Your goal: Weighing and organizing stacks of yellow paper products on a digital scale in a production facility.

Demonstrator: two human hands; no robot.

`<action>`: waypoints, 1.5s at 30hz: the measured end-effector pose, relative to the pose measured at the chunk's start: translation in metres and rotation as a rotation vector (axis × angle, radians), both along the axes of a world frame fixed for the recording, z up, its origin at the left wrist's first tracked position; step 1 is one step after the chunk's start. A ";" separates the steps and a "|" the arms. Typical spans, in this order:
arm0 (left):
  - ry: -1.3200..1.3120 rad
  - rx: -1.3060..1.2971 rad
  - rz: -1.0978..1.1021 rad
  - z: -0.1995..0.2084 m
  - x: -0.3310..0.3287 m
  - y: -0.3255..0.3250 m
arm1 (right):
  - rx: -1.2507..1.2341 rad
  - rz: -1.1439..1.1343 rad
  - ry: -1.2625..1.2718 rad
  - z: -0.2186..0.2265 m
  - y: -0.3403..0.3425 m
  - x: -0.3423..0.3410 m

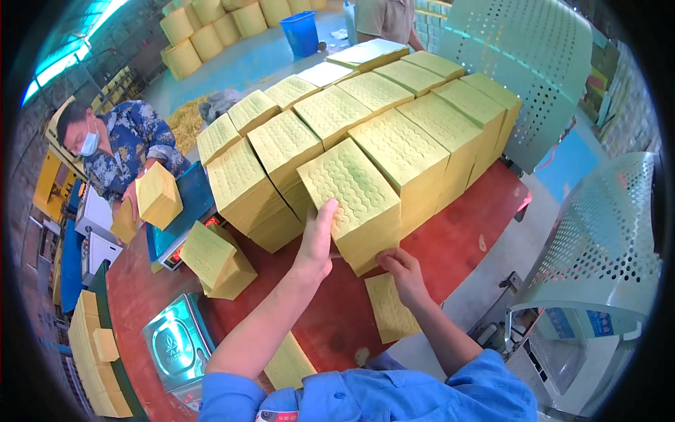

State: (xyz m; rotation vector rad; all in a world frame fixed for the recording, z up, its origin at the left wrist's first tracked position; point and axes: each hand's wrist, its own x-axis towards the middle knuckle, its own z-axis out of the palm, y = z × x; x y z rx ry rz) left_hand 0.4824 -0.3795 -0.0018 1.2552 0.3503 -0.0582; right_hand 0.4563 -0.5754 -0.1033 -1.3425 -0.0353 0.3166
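Observation:
Between both hands is a thick stack of yellow embossed paper (pixel 350 184), at the near end of the large block of similar stacks (pixel 408 144). My left hand (pixel 318 235) presses on its left side, the thumb lying on the top sheet; its other fingers are hidden behind the stack. My right hand (pixel 402 271) grips the stack's lower right edge with bent fingers. A small yellow paper pile (pixel 390 306) lies on the red table below my right hand. Left of my left arm stand loose, tilted yellow paper bundles (pixel 218 260).
A shiny scale (pixel 176 344) stands on the red table (pixel 478 218) at the left. A masked co-worker (pixel 130 144) in camouflage handles a paper stack (pixel 159 195) by another scale. Perforated metal guards (pixel 517 67) stand at the right; a blue bin (pixel 300 34) is behind.

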 end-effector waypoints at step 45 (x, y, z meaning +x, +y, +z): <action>-0.190 1.444 -0.065 -0.097 -0.373 0.055 | -0.772 -0.018 -0.678 -0.008 0.015 -0.140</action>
